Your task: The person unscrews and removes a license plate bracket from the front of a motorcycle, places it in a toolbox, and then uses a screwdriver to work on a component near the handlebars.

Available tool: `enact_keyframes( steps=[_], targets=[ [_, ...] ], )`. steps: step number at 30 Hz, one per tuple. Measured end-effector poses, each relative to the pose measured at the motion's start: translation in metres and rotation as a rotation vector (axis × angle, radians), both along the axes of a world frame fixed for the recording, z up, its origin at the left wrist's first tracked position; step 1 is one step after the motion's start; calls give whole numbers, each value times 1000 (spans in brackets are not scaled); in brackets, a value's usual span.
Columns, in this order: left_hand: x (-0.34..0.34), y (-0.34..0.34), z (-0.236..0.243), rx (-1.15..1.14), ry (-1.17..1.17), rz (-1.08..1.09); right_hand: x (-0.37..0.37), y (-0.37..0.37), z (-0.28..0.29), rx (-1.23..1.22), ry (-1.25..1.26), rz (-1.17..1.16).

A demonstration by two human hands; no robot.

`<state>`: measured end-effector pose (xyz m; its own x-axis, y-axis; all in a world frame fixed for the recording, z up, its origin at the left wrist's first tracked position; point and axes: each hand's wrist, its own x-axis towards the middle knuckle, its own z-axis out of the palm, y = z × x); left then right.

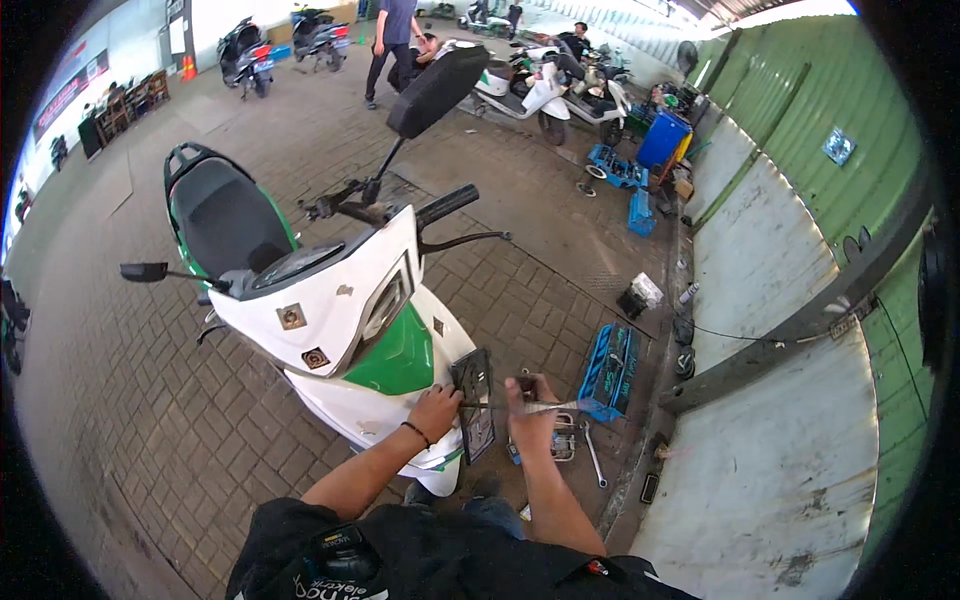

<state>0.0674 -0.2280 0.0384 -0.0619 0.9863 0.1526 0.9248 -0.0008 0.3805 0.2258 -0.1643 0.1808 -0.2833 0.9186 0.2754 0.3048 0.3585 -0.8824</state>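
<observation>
the brick-paved floor [270,430] stretches widest toward its left edge; along its right edge, where it meets the wall [760,480], the strip beside the white-and-green scooter [330,300] is narrower. pale, scuffed panels make up the wall's lower part, ribbed green sheet the upper. more scooters [540,95] stand near the floor's far edge. the nearest one has a smooth, glossy shell and a rounded black seat [222,215]. a boxy blue toolbox [605,398] sits near the floor's right edge. the flat, dark rectangular plate [474,428] stands upright at the scooter's nose, between the two hands. a shiny metal wrench [595,455] lies on the paving, just nearer than the toolbox. the left hand [435,412] is at the plate's left edge, fingers bent; whether it grips anything, i cannot tell. the right hand [528,415] is closed around a slender tool [550,406], its thin shaft reaching left across the plate.
</observation>
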Motion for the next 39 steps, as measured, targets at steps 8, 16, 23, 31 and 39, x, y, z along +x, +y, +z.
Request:
enact_keyframes(
  steps=[8, 16, 23, 31, 39],
  targets=[
    [-11, -1, -13, -21, -40, -37, 7, -16, 4, -284, 269, 122],
    [-12, 5, -2, -141, 16, 68, 10, -18, -23, -234, 350, 93],
    [-15, -3, -5, 33, 6, -134, 18, -17, 17, -219, 69, 77],
    [-17, 1, -5, -29, -49, 37, 16, -12, -12, 132, 60, 208],
    [-15, 0, -5, 232, 26, -196, 19, -13, 3, 61, -179, 120]
  ],
)
